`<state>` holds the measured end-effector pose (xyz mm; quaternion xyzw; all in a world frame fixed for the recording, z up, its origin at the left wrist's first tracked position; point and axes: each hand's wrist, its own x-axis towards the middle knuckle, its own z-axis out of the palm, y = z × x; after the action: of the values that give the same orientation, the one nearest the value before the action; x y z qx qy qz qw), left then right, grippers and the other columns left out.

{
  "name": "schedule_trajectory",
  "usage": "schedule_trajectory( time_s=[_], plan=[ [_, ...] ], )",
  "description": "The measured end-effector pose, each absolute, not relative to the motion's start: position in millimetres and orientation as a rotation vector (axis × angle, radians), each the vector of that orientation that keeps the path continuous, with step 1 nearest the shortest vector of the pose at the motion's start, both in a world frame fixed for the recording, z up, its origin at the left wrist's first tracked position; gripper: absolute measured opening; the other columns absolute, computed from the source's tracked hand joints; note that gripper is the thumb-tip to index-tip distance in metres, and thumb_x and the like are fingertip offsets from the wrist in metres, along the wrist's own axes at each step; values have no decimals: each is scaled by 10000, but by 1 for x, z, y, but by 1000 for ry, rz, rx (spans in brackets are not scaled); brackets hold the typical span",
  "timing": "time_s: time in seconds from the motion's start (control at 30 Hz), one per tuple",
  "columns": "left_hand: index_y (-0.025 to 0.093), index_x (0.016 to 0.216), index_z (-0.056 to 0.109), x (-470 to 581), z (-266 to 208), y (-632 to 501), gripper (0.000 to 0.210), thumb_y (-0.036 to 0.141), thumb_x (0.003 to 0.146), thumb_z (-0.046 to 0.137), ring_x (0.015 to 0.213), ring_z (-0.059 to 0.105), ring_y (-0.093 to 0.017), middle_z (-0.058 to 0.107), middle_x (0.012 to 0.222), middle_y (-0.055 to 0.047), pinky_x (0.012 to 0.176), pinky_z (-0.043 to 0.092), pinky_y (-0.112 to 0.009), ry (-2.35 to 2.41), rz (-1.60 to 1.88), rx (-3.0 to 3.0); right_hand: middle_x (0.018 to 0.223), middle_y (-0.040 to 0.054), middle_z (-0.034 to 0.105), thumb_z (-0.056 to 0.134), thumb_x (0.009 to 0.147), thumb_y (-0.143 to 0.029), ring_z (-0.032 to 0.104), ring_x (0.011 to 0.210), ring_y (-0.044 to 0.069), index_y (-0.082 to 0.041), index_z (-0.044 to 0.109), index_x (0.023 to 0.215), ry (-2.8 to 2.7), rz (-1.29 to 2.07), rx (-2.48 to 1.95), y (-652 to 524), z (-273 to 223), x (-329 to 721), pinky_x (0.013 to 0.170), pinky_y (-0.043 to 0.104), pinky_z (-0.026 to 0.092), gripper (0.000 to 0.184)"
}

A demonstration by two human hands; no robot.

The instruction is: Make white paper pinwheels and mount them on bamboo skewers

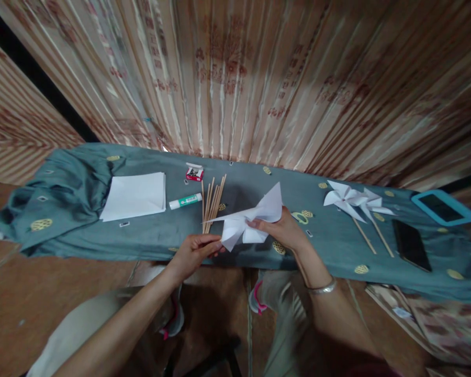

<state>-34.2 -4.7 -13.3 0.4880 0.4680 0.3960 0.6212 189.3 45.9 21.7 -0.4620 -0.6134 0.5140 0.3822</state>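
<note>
"Where's the pinwheel point(246, 222)?"

"Just below the middle of the frame, held up over the front of the desk point(333, 251). It's white paper, with one blade pointing to the upper right and a thin one to the left."

"And the right hand point(280, 230)?"

"Clamped on it from the right: thumb across the front, the other fingers behind the paper. There's a silvery bracelet point(322, 287) on that wrist."

"The left hand point(199, 251)?"

"Left of the lower blade, fingers bunched together right at its edge. Whether they pinch the paper, I can't tell."

"What's near that hand?"

"The sticks point(215, 201), a loose bundle lying just above it, their lower ends close to the fingers. Left of them is the glue point(185, 201), a white tube with a green label, on its side. Above that stands a small red box point(194, 173), open, with shiny bits inside."

"Further left?"

"A stack of white sheets point(134, 196), left of the frame's centre."

"And over on the right?"

"Two mounted pinwheels point(342, 197), their blades overlapping, sticks slanting down to the lower right. Beside those, a dark phone point(411, 245), and above it, at the far right, a blue-rimmed tablet point(470, 215)."

"Behind it all?"

"A patterned curtain point(227, 78), filling the top of the frame."
</note>
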Motion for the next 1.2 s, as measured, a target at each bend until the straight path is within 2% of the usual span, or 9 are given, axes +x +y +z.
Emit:
schedule_trajectory(
  time_s=[0.17, 0.27, 0.4, 0.47, 0.6, 0.7, 0.8, 1.03, 1.2],
  plan=[
    [163, 625, 751, -28, -15, -1, 286, 448, 639, 745, 538, 457, -106, 667, 609, -42, 521, 363, -221, 1089, 948, 1072, 870, 56, 757, 796, 659, -421, 683, 744, 190, -168, 740, 906, -1511, 1324, -1086, 53, 20, 188, 694, 313, 556, 358],
    [161, 639, 748, -24, -18, 3, 292, 453, 640, 747, 555, 462, -103, 667, 641, -42, 536, 358, -221, 1084, 976, 1037, 1040, 86, 743, 777, 696, -458, 692, 921, 224, -186, 701, 1051, -1510, 1152, -1022, 59, 16, 192, 841, 363, 552, 453],
    [168, 545, 700, -24, -16, 9, 302, 448, 649, 742, 547, 420, -97, 562, 550, 1, 547, 339, -226, 1122, 1064, 1075, 1419, 110, 533, 614, 868, -438, 525, 1278, 243, -257, 508, 1355, -1559, 610, -1027, 58, 19, 199, 1045, 455, 442, 531],
    [171, 490, 669, -25, -13, 12, 321, 439, 651, 741, 553, 416, -101, 513, 523, 11, 553, 339, -231, 1168, 1094, 1123, 1496, 103, 440, 523, 932, -364, 420, 1372, 247, -281, 437, 1412, -1624, 311, -1070, 51, 25, 200, 1087, 504, 388, 494],
    [176, 572, 730, -27, -12, 16, 265, 432, 637, 750, 564, 432, -109, 503, 545, 11, 548, 351, -236, 1238, 1144, 1155, 1512, 102, 405, 475, 951, -250, 358, 1412, 262, -291, 381, 1444, -1755, -107, -1083, 36, 36, 194, 1119, 554, 329, 504],
    [182, 734, 783, -28, -14, 19, 271, 423, 612, 766, 598, 469, -114, 544, 630, 3, 563, 386, -240, 1231, 1222, 1081, 1474, 111, 451, 468, 952, -225, 414, 1375, 256, -278, 395, 1430, -1760, -162, -1099, 35, 34, 192, 1098, 539, 369, 487],
    [184, 805, 790, -27, -14, 21, 288, 393, 609, 766, 661, 512, -120, 586, 739, -14, 604, 423, -242, 1188, 1266, 1006, 1441, 118, 486, 468, 953, -221, 447, 1347, 249, -264, 426, 1402, -1727, -144, -1142, 40, 28, 194, 1080, 531, 396, 453],
    [193, 797, 783, -25, -6, 22, 275, 345, 568, 796, 650, 535, -118, 638, 728, -2, 644, 462, -252, 1185, 1294, 973, 1430, 143, 479, 442, 952, -188, 459, 1329, 266, -263, 405, 1421, -1777, -198, -1136, 41, 26, 194, 1069, 541, 408, 476],
    [172, 726, 750, -26, 1, 22, 261, 334, 534, 822, 617, 561, -132, 673, 653, -9, 623, 458, -253, 1222, 1249, 966, 1506, 109, 375, 389, 958, -150, 392, 1375, 292, -318, 314, 1481, -1839, -272, -1076, 37, 38, 195, 1079, 575, 390, 554]
  ],
)
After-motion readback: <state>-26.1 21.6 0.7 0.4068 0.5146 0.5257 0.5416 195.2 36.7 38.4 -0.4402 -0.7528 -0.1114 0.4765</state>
